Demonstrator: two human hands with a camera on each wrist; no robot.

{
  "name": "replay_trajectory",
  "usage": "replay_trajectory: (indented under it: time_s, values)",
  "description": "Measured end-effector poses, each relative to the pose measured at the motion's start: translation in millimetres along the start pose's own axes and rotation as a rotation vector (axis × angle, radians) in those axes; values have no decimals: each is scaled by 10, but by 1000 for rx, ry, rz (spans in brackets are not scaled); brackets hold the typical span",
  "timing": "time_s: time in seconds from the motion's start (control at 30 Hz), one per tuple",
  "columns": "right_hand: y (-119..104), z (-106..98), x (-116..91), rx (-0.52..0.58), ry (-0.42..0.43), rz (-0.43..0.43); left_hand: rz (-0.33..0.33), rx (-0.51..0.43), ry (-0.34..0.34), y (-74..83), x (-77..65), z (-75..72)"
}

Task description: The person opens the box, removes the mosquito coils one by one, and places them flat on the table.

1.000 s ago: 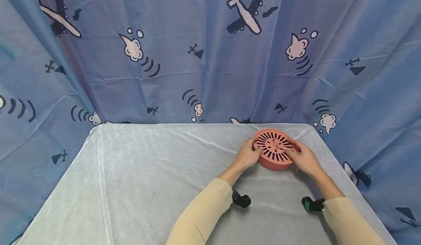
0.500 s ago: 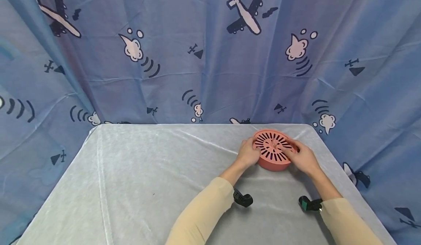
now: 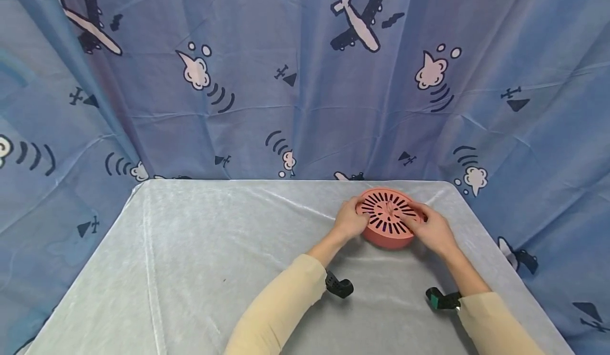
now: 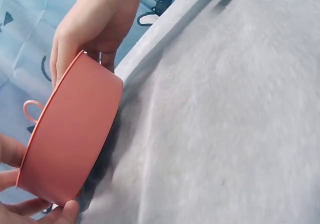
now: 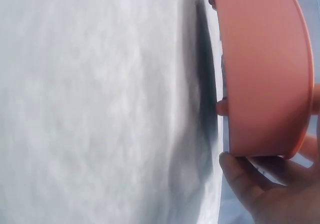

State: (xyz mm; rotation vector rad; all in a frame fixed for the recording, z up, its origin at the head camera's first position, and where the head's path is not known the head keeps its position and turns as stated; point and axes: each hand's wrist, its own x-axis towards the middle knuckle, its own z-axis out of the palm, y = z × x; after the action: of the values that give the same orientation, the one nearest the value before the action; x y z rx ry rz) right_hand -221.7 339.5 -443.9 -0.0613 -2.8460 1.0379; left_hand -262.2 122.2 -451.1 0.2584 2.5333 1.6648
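Observation:
A round coral-red mosquito coil holder (image 3: 387, 242) with a slotted lid is held between both hands near the far right of the table. My left hand (image 3: 350, 221) grips its left side, thumb on the lid's edge. On the opposite side my right hand (image 3: 433, 232) holds it, with the thumb reaching over the lid. A small wire loop (image 4: 33, 110) sticks up from the lid in the left wrist view. Fingertips show at the underside of the holder (image 5: 270, 74) in the right wrist view, and its shadow falls on the cloth.
A pale grey cloth covers the table (image 3: 209, 259). Behind it hangs a blue curtain (image 3: 257, 79) printed with planes and clouds. Black wrist-worn devices (image 3: 339, 285) project inward from both sleeves. The table's right edge runs close to the right arm.
Both hands have shifted a little to the left with the mosquito coil holder between them. Their grip on it looks the same.

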Motion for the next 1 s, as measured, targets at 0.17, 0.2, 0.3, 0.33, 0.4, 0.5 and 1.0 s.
replay_trajectory:
  time_s: [0.17, 0.2, 0.3, 0.33, 0.4, 0.5, 1.0]
  values:
    - [-117, 45, -11, 24, -2, 1, 19, 0, 7, -9, -27, -130]
    - [-139, 56, -14, 27, -2, 5, 16, -3, 5, -11, -32, -158]
    - [-192, 89, -23, 42, -2, 6, 8, -18, 0, -17, -48, -237]
    - [-205, 102, -26, 43, 1, 5, 1, -20, -4, -18, -53, -262]
    - [-231, 124, -31, 48, 6, -4, -7, -21, -15, -23, -65, -314]
    - [-295, 151, -40, 51, 15, -15, -4, -22, -24, -27, -97, -394]
    - [-706, 375, -118, 162, -9, -69, 70, -53, 13, -214, -366, -916]
